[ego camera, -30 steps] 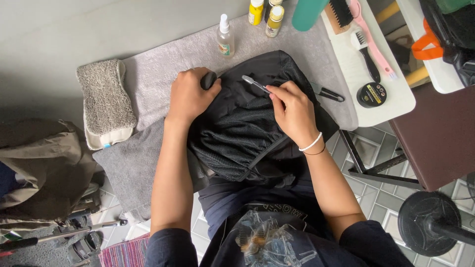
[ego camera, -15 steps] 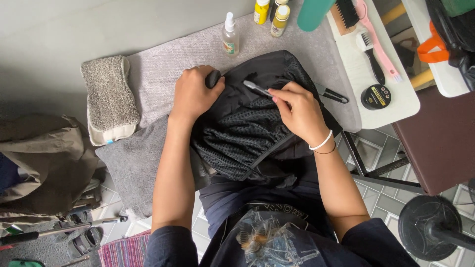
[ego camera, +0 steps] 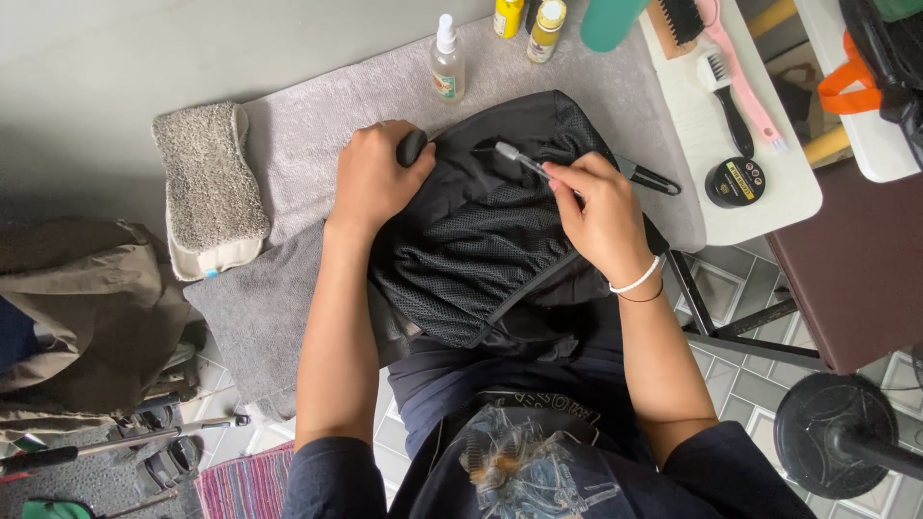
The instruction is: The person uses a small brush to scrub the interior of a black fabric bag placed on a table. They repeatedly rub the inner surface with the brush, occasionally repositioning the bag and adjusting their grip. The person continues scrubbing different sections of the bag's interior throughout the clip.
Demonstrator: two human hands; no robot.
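Observation:
A black mesh-backed bag (ego camera: pixel 490 231) lies on a grey towel (ego camera: pixel 317 115) in front of me and hangs over my lap. My left hand (ego camera: pixel 377 178) presses down on its upper left part, fingers closed over a dark rounded piece of the bag. My right hand (ego camera: pixel 601 211) holds a small brush (ego camera: pixel 519 160) with a light head and dark handle. The brush head touches the bag's top near the mesh.
A folded grey cleaning pad (ego camera: pixel 207 187) rests left of the bag. A clear spray bottle (ego camera: pixel 446 58) and two yellow bottles (ego camera: pixel 527 19) stand at the back. A white side table (ego camera: pixel 740 125) holds brushes and a round black tin (ego camera: pixel 735 181). A fan base (ego camera: pixel 836 437) stands lower right.
Both hands and the bag have stayed almost in place. The brush in my right hand has shifted slightly over the bag's top.

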